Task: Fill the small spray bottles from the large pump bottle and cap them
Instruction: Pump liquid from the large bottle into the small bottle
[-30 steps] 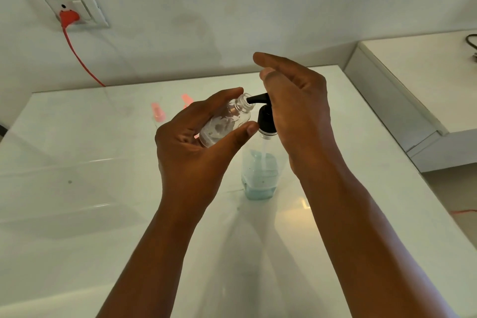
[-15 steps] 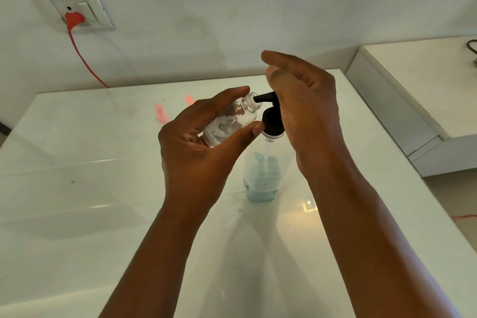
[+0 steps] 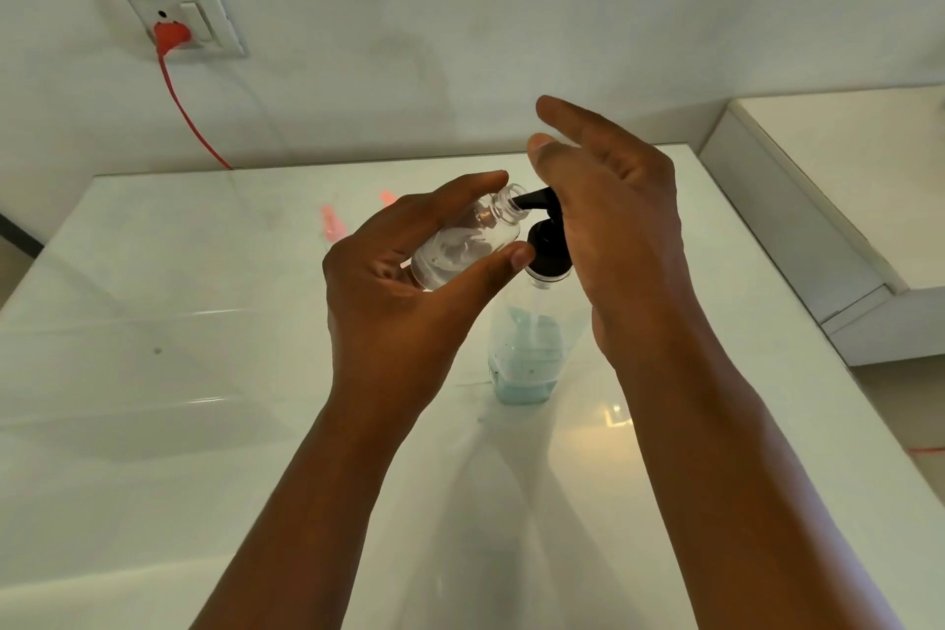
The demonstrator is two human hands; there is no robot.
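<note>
My left hand (image 3: 404, 281) grips the small spray bottle (image 3: 463, 246), mouth at the pump bottle (image 3: 526, 343) spout; right hand (image 3: 608, 220), fingers straight, presses the pump.

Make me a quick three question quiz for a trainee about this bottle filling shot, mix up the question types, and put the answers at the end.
1. True or false: the small clear bottle has its cap on.
2. Which hand holds the small clear bottle? A) left hand B) right hand C) neither
3. Fill in: the black nozzle of the pump bottle points into the small bottle's open ____.

Key:
1. False: its threaded mouth is bare.
2. A: thumb and fingers curl round it, tilted toward the nozzle, while the right hand's palm rests on the pump head, fingers straight.
3. Neck.
</note>
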